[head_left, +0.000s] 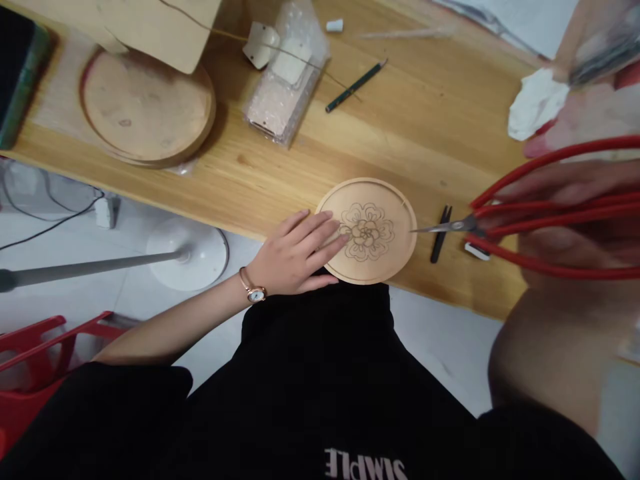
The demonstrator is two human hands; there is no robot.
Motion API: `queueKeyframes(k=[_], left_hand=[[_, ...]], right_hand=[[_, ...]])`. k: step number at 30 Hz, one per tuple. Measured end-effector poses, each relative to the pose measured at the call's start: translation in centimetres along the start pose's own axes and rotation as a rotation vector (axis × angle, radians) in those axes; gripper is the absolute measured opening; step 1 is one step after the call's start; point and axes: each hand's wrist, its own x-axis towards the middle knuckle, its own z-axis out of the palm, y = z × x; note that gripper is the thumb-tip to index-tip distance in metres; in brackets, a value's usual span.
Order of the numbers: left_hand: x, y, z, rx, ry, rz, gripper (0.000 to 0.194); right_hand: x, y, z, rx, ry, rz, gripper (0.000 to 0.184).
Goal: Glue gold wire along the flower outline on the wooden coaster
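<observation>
A round wooden plate with a raised rim lies at the table's near edge, a layered flower drawn in dark lines on its face. My left hand rests on the plate's left side, fingers stretched out flat and reaching the petals; its wrist wears a watch. At the right, close to the camera, my right hand grips red-handled scissors, partly hidden behind the handles and blurred. The narrow blades look closed, their tip overlapping the plate's right rim in view; whether they touch it, I cannot tell. Black tweezers lie beneath the blades.
A small white-and-black block sits beside the tweezers. Farther back lie a dark pencil, a bubble-wrapped packet and a white cap. Stacked round wooden trays stand left; crumpled white tissue lies right. A red chair is lower left.
</observation>
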Motion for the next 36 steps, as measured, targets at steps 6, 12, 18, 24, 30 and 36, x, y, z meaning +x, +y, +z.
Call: queueKeyframes(k=[6, 12, 18, 24, 30, 36], left_hand=[[-0.3, -0.1, 0.6, 0.011, -0.017, -0.009, 0.065], [-0.3, -0.2, 0.6, 0.037, -0.023, -0.002, 0.065], [-0.1, -0.2, 0.2, -0.020, -0.068, -0.023, 0.063], [-0.1, -0.3, 0.2, 0.029, -0.066, -0.027, 0.063], [0.0, -0.3, 0.1, 0.025, -0.068, -0.018, 0.065], [0.0, -0.3, 0.2, -0.004, -0.059, -0.021, 0.065]], right_hand=[[0.0, -0.7, 5.7, 0.315, -0.041, 0.070, 0.019], [0.9, 0.5, 6.1, 0.275, -0.117, 0.016, 0.005], [1.3, 0.3, 7.0, 0.285, -0.171, 0.101, 0.029], [1.4, 0.3, 7.2, 0.265, -0.191, 0.037, 0.026], [1.7, 1.1, 6.9, 0.279, -0.299, -0.105, 0.017], [1.9, 0.9, 6.9, 0.254, -0.309, -0.092, 0.013]])
